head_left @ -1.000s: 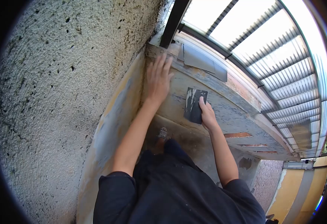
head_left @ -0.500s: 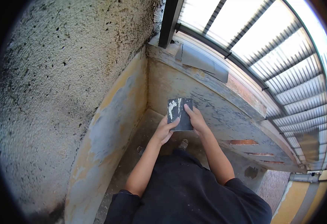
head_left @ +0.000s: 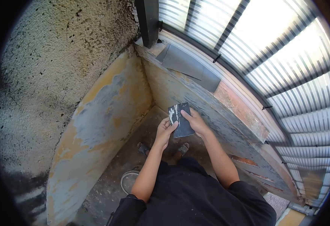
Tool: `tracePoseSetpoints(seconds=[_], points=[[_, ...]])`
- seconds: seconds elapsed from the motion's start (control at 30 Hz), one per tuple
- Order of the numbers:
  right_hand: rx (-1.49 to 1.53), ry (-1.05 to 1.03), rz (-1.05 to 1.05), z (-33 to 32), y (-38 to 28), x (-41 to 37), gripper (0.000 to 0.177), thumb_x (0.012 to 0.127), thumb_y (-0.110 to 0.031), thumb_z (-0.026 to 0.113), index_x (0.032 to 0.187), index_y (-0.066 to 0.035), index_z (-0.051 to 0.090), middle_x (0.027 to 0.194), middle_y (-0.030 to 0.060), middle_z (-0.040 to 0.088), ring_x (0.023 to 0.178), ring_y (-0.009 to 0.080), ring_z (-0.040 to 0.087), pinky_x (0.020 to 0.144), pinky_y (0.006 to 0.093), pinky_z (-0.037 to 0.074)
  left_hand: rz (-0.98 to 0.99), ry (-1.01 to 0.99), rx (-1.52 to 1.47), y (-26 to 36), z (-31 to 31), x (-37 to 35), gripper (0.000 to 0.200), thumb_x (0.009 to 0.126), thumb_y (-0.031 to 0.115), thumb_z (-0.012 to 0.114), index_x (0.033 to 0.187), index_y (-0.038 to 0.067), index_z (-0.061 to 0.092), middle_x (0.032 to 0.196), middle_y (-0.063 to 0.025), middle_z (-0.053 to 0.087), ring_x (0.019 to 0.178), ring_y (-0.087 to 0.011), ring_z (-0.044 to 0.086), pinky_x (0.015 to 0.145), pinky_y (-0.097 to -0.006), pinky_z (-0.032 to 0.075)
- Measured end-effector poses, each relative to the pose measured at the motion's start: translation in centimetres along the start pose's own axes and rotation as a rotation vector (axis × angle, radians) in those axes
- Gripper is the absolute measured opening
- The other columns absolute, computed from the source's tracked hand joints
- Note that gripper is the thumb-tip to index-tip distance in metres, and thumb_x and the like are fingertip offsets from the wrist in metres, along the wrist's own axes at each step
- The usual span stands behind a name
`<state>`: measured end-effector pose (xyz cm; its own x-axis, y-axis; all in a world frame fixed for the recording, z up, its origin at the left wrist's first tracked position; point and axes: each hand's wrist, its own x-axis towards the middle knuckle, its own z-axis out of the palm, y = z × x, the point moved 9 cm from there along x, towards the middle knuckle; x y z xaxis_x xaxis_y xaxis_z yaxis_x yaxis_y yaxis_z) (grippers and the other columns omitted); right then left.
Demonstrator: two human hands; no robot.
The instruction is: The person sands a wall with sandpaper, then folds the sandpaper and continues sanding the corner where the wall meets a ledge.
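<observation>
A dark grey rectangular sheet [head_left: 183, 130], which looks like sandpaper, is held in front of my body, with whitish streaks across its upper left part. My left hand [head_left: 164, 132] grips its left edge, thumb on the face and fingers mostly behind. On the opposite side my right hand [head_left: 196, 122] has its thumb pressed near the top and its other fingers curled behind the edge. The sheet's back is hidden.
Patchy yellow and grey wall surface [head_left: 104, 109] rises on my left below rough plaster [head_left: 59, 75]. Grey sheets [head_left: 183, 62] lie on the ledge below a barred window [head_left: 263, 49]. A round-rimmed container [head_left: 128, 177] stands on the floor near my feet.
The view has shifted, bringing the round-rimmed container and more of my feet into sight. Both hands keep hold of the sheet, which is now slightly tilted.
</observation>
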<state>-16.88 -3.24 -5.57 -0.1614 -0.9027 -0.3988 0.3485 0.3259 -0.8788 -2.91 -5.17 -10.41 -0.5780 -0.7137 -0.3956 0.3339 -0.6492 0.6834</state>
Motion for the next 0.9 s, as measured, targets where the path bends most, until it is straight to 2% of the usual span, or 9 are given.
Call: tracePoseSetpoints(seconds=[0.07, 0.23, 0.3, 0.6, 0.67, 0.7, 0.77, 0.83, 0.9], points=[[-0.079, -0.042, -0.046, -0.1, -0.2, -0.2, 0.034, 0.107, -0.023, 0.067, 0.134, -0.002, 0.063, 0.12, 0.0049, 0.071, 0.102, 0.012, 0.066, 0.093, 0.0295, 0.054, 0.151, 0.162, 0.108, 0.8, -0.5, -0.4, 0.04, 0.097, 0.007, 0.079, 0.13, -0.001, 0.058, 0.12, -0.0083, 0.073, 0.111, -0.0156, 0.069, 0.1, -0.032, 0.054], [-0.045, -0.083, -0.108, -0.1, -0.2, -0.2, 0.042, 0.099, -0.009, 0.076, 0.137, -0.002, 0.06, 0.127, 0.0071, 0.069, 0.107, 0.0144, 0.068, 0.096, 0.0299, 0.055, 0.105, 0.189, 0.052, 1.4, -1.4, -0.6, 0.035, 0.095, 0.005, 0.08, 0.122, -0.001, 0.059, 0.117, -0.0112, 0.073, 0.107, -0.0151, 0.07, 0.095, -0.0307, 0.056], [0.055, -0.032, 0.114, -0.2, 1.3, -0.7, 0.05, 0.098, -0.008, 0.076, 0.143, -0.002, 0.056, 0.128, 0.008, 0.071, 0.117, 0.0164, 0.067, 0.105, 0.0337, 0.051, 0.065, 0.152, 0.015, 1.8, -1.7, -0.5, 0.033, 0.095, 0.005, 0.08, 0.119, -0.001, 0.059, 0.117, -0.012, 0.073, 0.103, -0.0142, 0.071, 0.093, -0.0292, 0.057], [-0.18, -0.118, 0.024, 3.8, -0.9, -1.0, 0.065, 0.092, -0.003, 0.081, 0.152, 0.0, 0.055, 0.126, 0.0124, 0.074, 0.112, 0.016, 0.069, 0.096, 0.0323, 0.056, 0.162, 0.109, -0.135, 4.1, -4.4, -0.1, 0.046, 0.095, 0.008, 0.082, 0.135, 0.002, 0.06, 0.117, -0.0067, 0.073, 0.105, -0.015, 0.07, 0.097, -0.032, 0.055], [-0.314, -0.108, 0.074, 4.2, -1.4, -1.2, 0.067, 0.09, -0.002, 0.083, 0.151, 0.0, 0.056, 0.123, 0.0125, 0.075, 0.108, 0.0152, 0.07, 0.094, 0.0316, 0.057, 0.421, 0.211, 0.219, 7.5, -5.8, -1.0, 0.058, 0.09, 0.012, 0.088, 0.14, 0.002, 0.059, 0.121, -0.0085, 0.073, 0.11, -0.0162, 0.069, 0.1, -0.0307, 0.053], [-0.448, -0.106, 0.126, 4.3, -1.3, -1.4, 0.069, 0.087, 0.0, 0.085, 0.15, 0.0, 0.056, 0.121, 0.0125, 0.076, 0.104, 0.0145, 0.071, 0.092, 0.0308, 0.057, 0.413, 0.205, 0.221, 8.2, -6.3, -1.3, 0.058, 0.09, 0.012, 0.088, 0.14, 0.002, 0.059, 0.121, -0.0085, 0.073, 0.11, -0.0162, 0.069, 0.1, -0.0307, 0.053], [-0.479, -0.119, 0.131, 4.8, -1.6, -1.5, 0.072, 0.085, -0.002, 0.087, 0.149, 0.001, 0.056, 0.119, 0.016, 0.076, 0.103, 0.0163, 0.072, 0.092, 0.0311, 0.057, 0.172, -0.113, 0.396, 7.5, -4.8, -1.1, 0.07, 0.085, 0.014, 0.092, 0.144, 0.002, 0.058, 0.124, -0.0122, 0.073, 0.112, -0.0167, 0.069, 0.098, -0.0301, 0.053], [-0.517, -0.139, 0.132, 5.5, -1.9, -1.5, 0.075, 0.082, -0.003, 0.089, 0.149, 0.001, 0.056, 0.118, 0.0195, 0.077, 0.102, 0.0181, 0.073, 0.093, 0.0314, 0.056, 0.135, -0.15, 0.431, 8.6, -4.8, -1.2, 0.065, 0.086, 0.014, 0.091, 0.142, 0.001, 0.061, 0.124, -0.013, 0.074, 0.11, -0.0146, 0.07, 0.095, -0.0293, 0.055], [-0.484, -0.064, 0.158, 5.3, -2.1, -1.5, 0.074, 0.082, -0.005, 0.09, 0.148, 0.0, 0.056, 0.118, 0.019, 0.077, 0.103, 0.0187, 0.073, 0.093, 0.0327, 0.056, -0.084, -0.245, 0.506, 7.5, -5.3, -1.0, 0.052, 0.089, 0.013, 0.088, 0.135, 0.001, 0.067, 0.121, -0.0117, 0.075, 0.105, -0.012, 0.07, 0.091, -0.0285, 0.056]])
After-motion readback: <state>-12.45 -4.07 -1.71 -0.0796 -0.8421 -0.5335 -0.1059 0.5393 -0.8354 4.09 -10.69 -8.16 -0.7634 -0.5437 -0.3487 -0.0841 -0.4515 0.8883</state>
